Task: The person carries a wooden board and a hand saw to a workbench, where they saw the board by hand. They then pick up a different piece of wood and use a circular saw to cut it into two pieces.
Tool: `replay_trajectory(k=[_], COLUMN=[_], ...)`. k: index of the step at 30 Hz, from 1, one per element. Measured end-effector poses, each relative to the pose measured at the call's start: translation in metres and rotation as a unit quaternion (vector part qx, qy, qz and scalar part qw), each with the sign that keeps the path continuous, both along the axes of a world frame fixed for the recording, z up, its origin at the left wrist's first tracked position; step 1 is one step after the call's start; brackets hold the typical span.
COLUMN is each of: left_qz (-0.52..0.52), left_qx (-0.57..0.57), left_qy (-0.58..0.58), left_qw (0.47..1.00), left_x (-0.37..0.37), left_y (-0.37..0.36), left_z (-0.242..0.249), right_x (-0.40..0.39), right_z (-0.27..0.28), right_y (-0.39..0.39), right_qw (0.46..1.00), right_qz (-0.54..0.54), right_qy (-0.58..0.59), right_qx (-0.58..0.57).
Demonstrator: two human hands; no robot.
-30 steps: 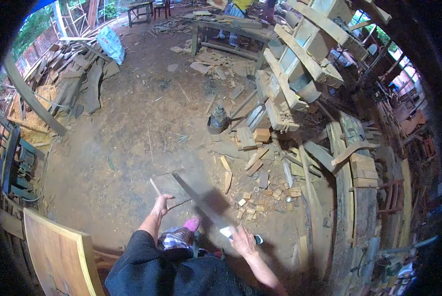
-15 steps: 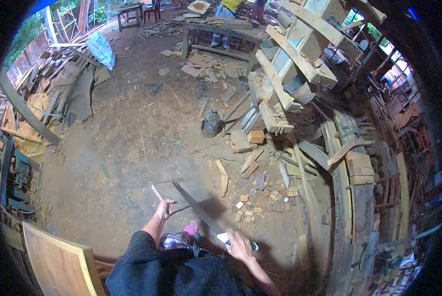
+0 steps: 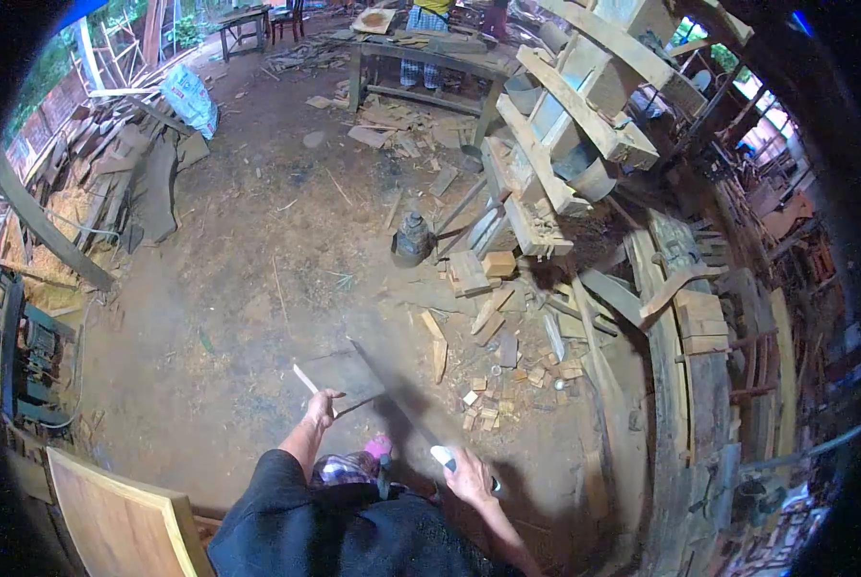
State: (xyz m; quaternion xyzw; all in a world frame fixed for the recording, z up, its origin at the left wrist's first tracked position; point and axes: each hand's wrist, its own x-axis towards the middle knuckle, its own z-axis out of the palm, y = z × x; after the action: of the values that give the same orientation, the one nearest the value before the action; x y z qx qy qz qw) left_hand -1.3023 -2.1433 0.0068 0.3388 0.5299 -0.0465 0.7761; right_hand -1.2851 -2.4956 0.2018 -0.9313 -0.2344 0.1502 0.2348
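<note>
My right hand (image 3: 470, 478) is wrapped round the white-and-dark handle of a handsaw (image 3: 403, 405). The long blade points forward and to the left, seen nearly edge-on, and runs along the right edge of a thin greyish-brown board (image 3: 349, 376). My left hand (image 3: 324, 408) grips that board at its near left corner, thumb on top. A pale sawn edge shows along the board's left side. The far part of the board blends with the dusty floor below it. My pink-clad foot (image 3: 379, 445) shows beneath, between the two hands.
Small wood offcuts (image 3: 489, 412) litter the floor to the right. A wooden panel (image 3: 113, 519) stands close at my left. Long planks (image 3: 709, 404) lie along the right side. A tall timber frame (image 3: 565, 115) rises ahead, and a person (image 3: 428, 21) stands behind a workbench (image 3: 421, 60).
The saw blade has turned from showing its broad side to nearly edge-on, its tip shifting slightly forward and right. More of the board's face shows now. Both hands keep their holds.
</note>
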Motion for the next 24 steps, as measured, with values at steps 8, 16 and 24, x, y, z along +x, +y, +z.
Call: replay_trajectory(k=[8,16,24], left_qz=[0.032,0.061,0.095], left_qx=[-0.056,-0.059,-0.065], left_qy=[-0.067,-0.008,0.074], left_qw=[0.996,0.996,0.991], left_x=[0.010,0.012,-0.001], left_y=[0.026,0.032,0.033], left_z=[-0.025,0.000,-0.075], right_x=[-0.002,-0.006,-0.021], right_z=[0.002,-0.007,-0.026], right_y=[0.023,0.025,0.009], right_qw=[1.000,0.997,0.991], right_qz=[-0.013,-0.061,-0.123], right_qy=[0.007,0.043,0.056], right_qx=[-0.020,-0.017,0.014])
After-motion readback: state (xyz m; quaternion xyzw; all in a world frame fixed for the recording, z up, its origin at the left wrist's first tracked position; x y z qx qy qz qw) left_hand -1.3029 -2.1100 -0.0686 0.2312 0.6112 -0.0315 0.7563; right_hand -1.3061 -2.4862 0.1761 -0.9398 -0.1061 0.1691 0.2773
